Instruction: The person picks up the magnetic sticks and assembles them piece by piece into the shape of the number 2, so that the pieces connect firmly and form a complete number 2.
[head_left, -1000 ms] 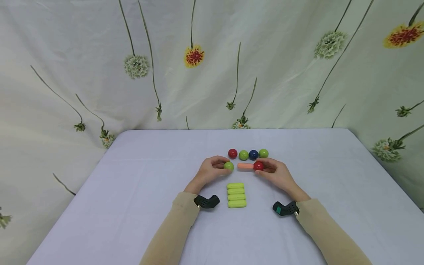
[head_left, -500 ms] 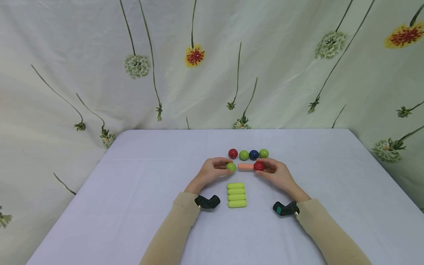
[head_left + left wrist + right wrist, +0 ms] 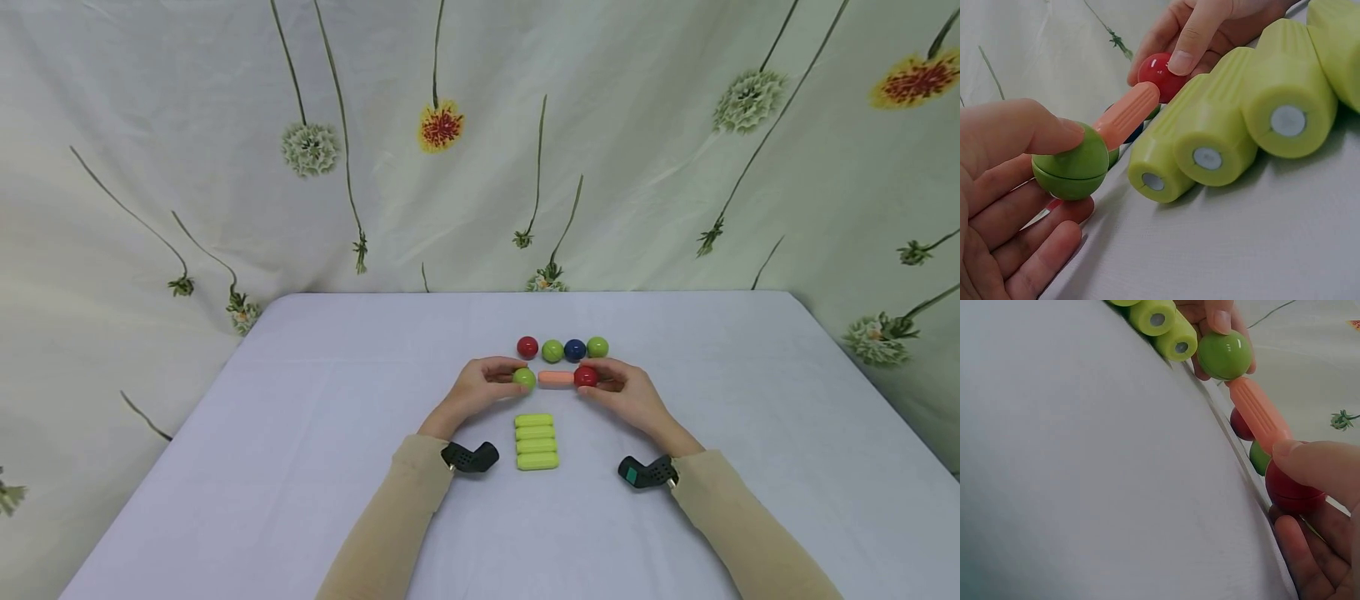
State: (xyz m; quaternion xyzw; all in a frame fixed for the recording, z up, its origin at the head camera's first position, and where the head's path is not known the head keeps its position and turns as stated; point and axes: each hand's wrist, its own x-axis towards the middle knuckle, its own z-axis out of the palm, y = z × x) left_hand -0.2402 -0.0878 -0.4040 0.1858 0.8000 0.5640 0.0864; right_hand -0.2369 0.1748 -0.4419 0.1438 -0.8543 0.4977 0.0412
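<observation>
My left hand [image 3: 480,385] pinches a green ball [image 3: 1071,165] between thumb and fingers. My right hand [image 3: 628,395] pinches a red ball [image 3: 1294,487], its thumb tip at the end of a ridged orange stick [image 3: 1260,415]. That orange stick runs from the red ball towards the green one, and its far end shows right at the green ball in both wrist views. Nearer the person lie several yellow-green sticks [image 3: 536,442], side by side; round grey discs mark their ends in the left wrist view.
Behind the hands stands a row of balls: a red ball [image 3: 527,347], a green ball [image 3: 552,351], a dark blue ball [image 3: 574,351] and another green ball [image 3: 597,347]. A white cloth covers the table [image 3: 300,433]. A flower-printed curtain [image 3: 637,167] hangs behind it.
My left hand has shifted slightly right with the green ball, narrowing the gap to the orange stick. The right hand keeps its hold on the red ball, nearly still.
</observation>
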